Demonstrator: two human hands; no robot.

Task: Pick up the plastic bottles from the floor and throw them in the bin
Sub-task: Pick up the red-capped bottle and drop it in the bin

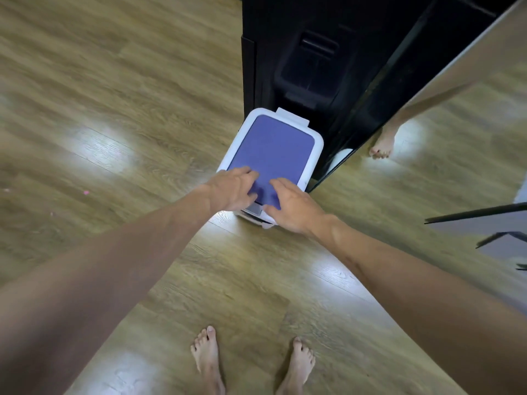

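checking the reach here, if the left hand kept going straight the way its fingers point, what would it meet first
The left hand already hovers at the bin's purple lid; going on, it would probably slide across that lid toward the black cabinet behind it. Whether it touches is unclear.

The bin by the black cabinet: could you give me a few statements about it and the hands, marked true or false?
1. The bin has a purple lid set in a white rim. True.
2. The lid is standing wide open. False: it lies shut.
3. Both hands are at the near end of the lid. True: the left hand and the right hand have their fingers resting there.
4. The right hand is holding a plastic bottle. False: both hands are empty, and no bottle is in view.
5. The person wears shoes. False: the feet are bare on the wooden floor.
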